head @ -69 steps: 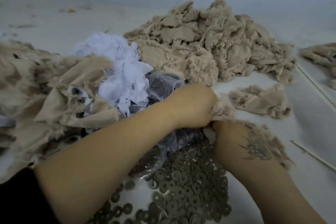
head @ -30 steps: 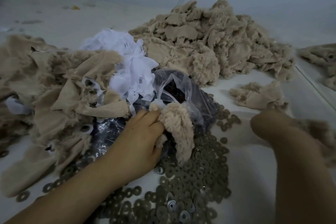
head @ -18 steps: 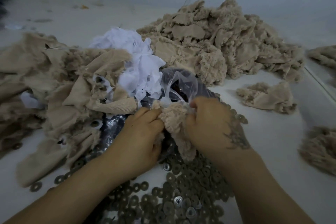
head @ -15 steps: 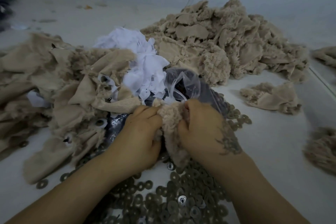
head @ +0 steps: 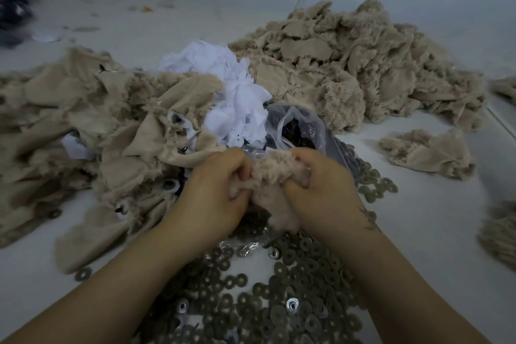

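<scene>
On the white table (head: pixel 418 204), left hand (head: pixel 215 193) and right hand (head: pixel 324 190) both clutch a fuzzy beige fabric piece (head: pixel 275 176).

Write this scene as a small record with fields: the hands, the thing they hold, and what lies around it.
held thing: beige fluffy piece, between both hands
left: the left hand grips its left side, fingers curled
right: the right hand grips its right side, fingers curled
below: grey washers scattered on the white table
behind: clear plastic bag with small dark parts inside; white scraps to its left
piles: beige fabric pile at back right; beige fabric heap at left
</scene>
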Demonstrator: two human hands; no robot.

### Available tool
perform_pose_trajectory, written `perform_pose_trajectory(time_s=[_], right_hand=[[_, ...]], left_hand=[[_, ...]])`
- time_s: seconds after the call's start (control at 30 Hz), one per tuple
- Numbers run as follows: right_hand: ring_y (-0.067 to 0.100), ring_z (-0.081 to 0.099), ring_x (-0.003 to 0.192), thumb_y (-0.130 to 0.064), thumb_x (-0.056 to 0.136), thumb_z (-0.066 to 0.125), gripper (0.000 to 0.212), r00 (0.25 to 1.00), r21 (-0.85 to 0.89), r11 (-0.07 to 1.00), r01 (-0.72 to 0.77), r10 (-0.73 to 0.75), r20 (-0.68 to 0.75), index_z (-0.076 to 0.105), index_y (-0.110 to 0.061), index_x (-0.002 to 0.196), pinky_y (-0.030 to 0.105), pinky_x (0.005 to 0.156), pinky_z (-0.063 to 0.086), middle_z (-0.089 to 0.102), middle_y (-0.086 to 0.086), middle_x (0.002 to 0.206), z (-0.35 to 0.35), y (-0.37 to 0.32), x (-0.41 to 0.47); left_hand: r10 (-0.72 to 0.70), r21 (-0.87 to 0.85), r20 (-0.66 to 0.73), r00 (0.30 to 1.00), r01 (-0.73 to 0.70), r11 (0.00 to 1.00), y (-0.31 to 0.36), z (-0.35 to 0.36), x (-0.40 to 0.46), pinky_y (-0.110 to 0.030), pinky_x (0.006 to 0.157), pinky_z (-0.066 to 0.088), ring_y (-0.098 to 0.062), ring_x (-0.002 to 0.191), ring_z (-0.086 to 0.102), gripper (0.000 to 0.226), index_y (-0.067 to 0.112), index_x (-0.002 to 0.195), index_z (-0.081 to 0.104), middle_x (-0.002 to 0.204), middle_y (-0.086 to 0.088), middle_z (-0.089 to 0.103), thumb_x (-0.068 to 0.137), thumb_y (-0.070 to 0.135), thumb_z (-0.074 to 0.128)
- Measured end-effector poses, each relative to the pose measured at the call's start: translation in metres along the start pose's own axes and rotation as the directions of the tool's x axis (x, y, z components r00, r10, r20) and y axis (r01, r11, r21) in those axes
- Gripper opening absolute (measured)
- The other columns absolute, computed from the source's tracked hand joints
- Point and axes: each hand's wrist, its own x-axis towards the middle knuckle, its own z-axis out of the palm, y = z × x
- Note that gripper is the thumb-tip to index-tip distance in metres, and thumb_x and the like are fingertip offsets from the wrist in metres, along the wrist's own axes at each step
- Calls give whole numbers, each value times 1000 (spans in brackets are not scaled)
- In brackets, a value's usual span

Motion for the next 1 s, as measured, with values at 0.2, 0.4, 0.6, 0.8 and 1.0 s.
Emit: perform_pose_trajectory(time_s=[0.2,0.4,0.6,0.8,1.0], right_hand=[[4,60,79,-18,97,48,22,991,199,977,-78,98,-91,64,-32,97,36,66,58,65,-8,81,-4,-8,5],[-5,64,88,-86,68,52,61,996,386,919,-83,67,56,58,-46,114,27,75,54,66,-25,99,-6,-10,2],[4,71,93,-46,76,80,31,976,484,874,-42,-68,207,70,-37,104,20,71,58,75,-14,101,-4,-9,2],[39,70,94,-31,97,62,20,981,642,747,-176,189,49,74,-15,95,58,86,56,74,17,97,-4,-7,6],[29,60,78,-42,98,57,27,971,640,742,-199,238,26,72,-21,91,51,70,58,63,29,97,-1,-8,7]], left_hand=[[45,-130,71,996,-35,991,3,-7,0,-11,73,48,-2,91,62,55,35,106,64,100,18,66,73,-8,62],[-429,-552,156,890,439,709,16,-5,14,-37,66,51,-24,69,65,21,8,82,71,78,-17,71,76,24,58],[-632,-799,396,667,589,121,17,-11,24,-40,71,61,-31,87,74,22,7,92,79,98,-19,75,81,24,70],[-612,-798,498,615,600,-46,11,-14,21,-35,74,61,-30,86,72,49,0,103,75,102,-20,72,59,22,70],[-479,-770,592,648,630,-101,5,-23,7,-38,75,60,-32,90,70,51,2,103,75,104,-18,71,54,13,72]])
